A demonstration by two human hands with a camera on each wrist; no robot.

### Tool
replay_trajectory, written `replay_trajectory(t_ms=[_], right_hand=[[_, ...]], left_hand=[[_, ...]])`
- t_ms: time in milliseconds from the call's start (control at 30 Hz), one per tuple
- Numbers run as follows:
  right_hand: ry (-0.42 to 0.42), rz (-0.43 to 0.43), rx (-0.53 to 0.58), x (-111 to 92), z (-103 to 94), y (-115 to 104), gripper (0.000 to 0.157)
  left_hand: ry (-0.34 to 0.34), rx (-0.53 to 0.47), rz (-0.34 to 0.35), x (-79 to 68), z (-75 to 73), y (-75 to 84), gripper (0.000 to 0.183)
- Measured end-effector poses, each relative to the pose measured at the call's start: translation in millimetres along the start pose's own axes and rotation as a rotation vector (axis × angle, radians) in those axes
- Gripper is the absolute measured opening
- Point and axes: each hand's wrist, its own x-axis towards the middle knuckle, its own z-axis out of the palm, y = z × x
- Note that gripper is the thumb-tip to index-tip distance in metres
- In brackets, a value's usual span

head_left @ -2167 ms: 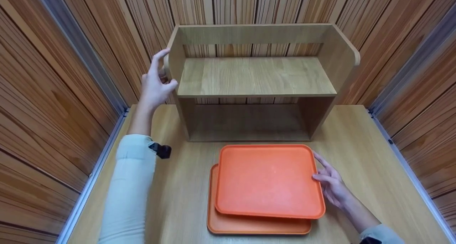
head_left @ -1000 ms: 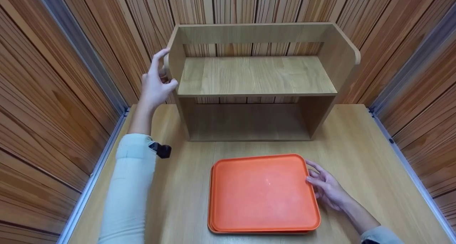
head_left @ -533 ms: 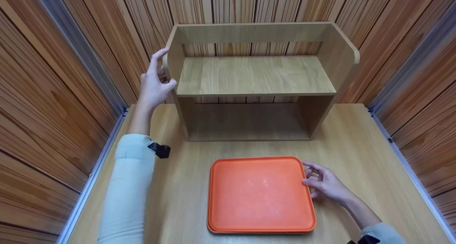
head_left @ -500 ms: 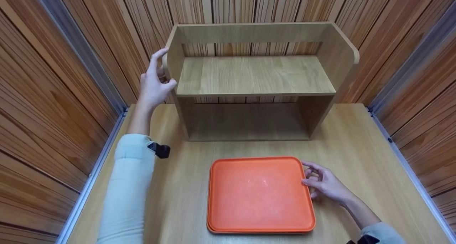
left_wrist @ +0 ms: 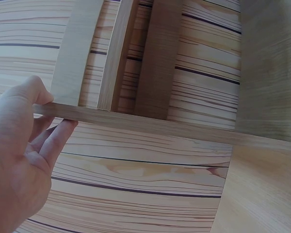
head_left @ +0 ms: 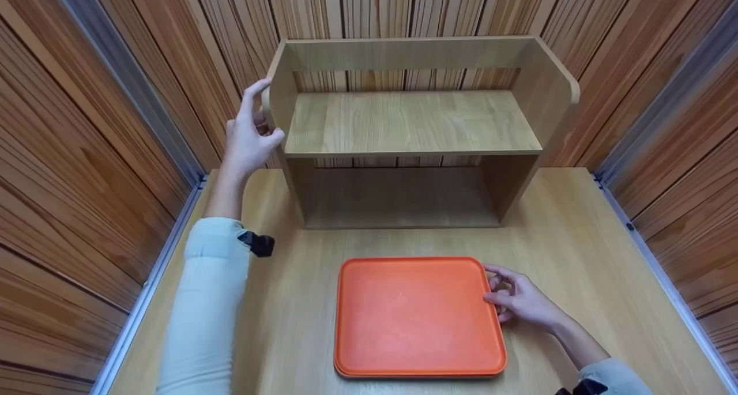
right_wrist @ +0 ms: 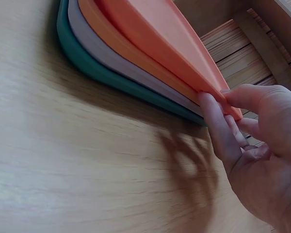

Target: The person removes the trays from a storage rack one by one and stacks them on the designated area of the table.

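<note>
My left hand [head_left: 248, 132] grips the left side panel of a two-tier wooden shelf [head_left: 415, 121]. In the left wrist view, thumb and fingers lie on opposite sides of the panel edge [left_wrist: 150, 122]. Near the front of the table, my right hand [head_left: 522, 297] pinches the right rim of a bright orange-red tray [head_left: 418, 317], the top one of a stack. The right wrist view shows the trays beneath it: an orange tray [right_wrist: 109, 36], a pale lilac tray [right_wrist: 94, 48] and a teal tray [right_wrist: 87, 65]. The head view mostly hides these lower trays.
The shelf stands at the back of a light wooden table [head_left: 294, 303], just behind the trays. Wood-patterned walls [head_left: 81, 141] rise on the left, right and back. A metal strip [head_left: 155, 274] runs along the table's left edge.
My right hand has brought the orange-red tray left and toward me, so it now lines up with the stack below. My left hand has stayed on the shelf panel.
</note>
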Motion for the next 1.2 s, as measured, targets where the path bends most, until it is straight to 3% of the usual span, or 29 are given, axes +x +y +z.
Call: replay_trajectory(t_ms=[800,1200], right_hand=[[-0.029,0.071,-0.083,0,1.8,-12,0.075],[0.052,0.051,-0.06,-4,13.3,-9,0.073]], left_hand=[[-0.006,-0.006,-0.009,-0.1,-2.0,-0.2,0.085],[0.008,0.009,0.015,-0.6,0.9,0.2,0.083]])
